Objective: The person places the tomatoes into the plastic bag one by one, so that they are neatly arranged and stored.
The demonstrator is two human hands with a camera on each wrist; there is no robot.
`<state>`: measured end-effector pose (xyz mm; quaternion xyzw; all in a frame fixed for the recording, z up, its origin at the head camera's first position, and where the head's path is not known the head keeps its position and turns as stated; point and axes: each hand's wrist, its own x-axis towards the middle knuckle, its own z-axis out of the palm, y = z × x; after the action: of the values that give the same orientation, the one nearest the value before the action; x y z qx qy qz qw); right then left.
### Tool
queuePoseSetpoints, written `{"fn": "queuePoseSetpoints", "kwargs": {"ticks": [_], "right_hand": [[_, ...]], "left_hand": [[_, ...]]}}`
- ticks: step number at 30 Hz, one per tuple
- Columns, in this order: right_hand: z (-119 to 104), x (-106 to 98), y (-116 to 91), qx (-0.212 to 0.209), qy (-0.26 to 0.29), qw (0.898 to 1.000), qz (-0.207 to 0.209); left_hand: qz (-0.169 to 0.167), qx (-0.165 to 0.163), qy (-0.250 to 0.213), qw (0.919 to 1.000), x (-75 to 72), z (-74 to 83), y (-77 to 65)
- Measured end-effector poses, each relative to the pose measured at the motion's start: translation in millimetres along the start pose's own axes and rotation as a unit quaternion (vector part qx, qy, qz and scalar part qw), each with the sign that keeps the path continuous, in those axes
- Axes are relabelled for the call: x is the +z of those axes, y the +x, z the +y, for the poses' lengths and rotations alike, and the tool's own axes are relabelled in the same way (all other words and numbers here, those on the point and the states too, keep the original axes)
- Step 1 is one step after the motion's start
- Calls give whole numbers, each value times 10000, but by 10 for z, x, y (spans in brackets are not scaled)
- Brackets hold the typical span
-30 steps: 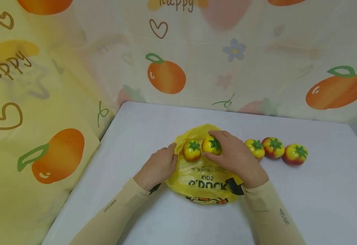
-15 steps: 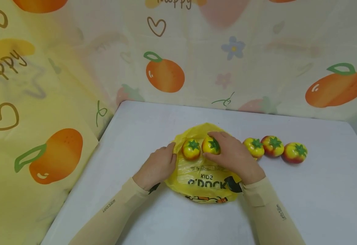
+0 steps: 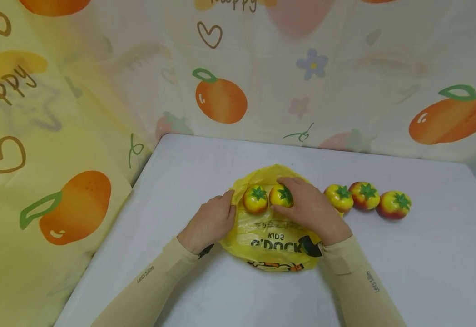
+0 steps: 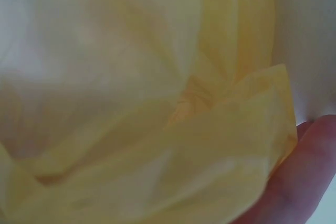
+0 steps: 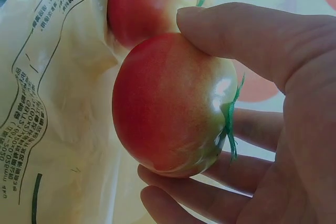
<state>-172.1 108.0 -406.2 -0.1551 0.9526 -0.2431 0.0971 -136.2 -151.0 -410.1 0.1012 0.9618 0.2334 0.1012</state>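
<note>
Right hand (image 3: 313, 206) gripping one artificial tomato (image 3: 280, 195): thumb on one side, fingers curled round the other, green calyx turned toward the palm. Held tomato squat and round, skin smooth and glossy, red fading to yellow, bright highlights near the calyx; the leaves look thin and stringy in the right wrist view. It's over the yellow plastic bag (image 3: 276, 227); can't tell whether it touches the film.

Left hand (image 3: 209, 222) pinching the bag's left edge between thumb and fingers. Left wrist view mostly blurry film, thin, translucent, creased and folded, with a finger against its edge. Bag spread roughly round on the table, wrinkled rim, flipped black lettering incl. "KIDS", small printed lines above that, orange-and-black graphic at the near edge.

Second tomato (image 3: 255, 199) just left of the held one, narrow gap between them in the head view, upright, star-shaped green calyx on top, yellow with reddish-orange lower side. Can't tell if it's inside the bag or on top of the film.

Row of three more tomatoes (image 3: 364, 196) right of the right hand, close together, same shiny finish, star calyxes up.

Table (image 3: 434, 263) white, smooth, matte. Both sleeves (image 3: 144, 290) beige, close-fitting, small dark print. Backdrop (image 3: 258, 91) a pale sheet, lightly creased, printed oranges, hearts, flowers.
</note>
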Motion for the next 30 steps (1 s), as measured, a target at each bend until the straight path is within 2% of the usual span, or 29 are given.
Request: {"fn": "queuePoseSetpoints", "kwargs": {"ticks": [12,30], "right_hand": [[3,69,43,-7,-96,9999,-82],[11,98,39,-27,-134,9998,-142]], "left_hand": [[-39,-2,45,10000,1,-29,3],[-22,76,34,10000,12,7,20]]}}
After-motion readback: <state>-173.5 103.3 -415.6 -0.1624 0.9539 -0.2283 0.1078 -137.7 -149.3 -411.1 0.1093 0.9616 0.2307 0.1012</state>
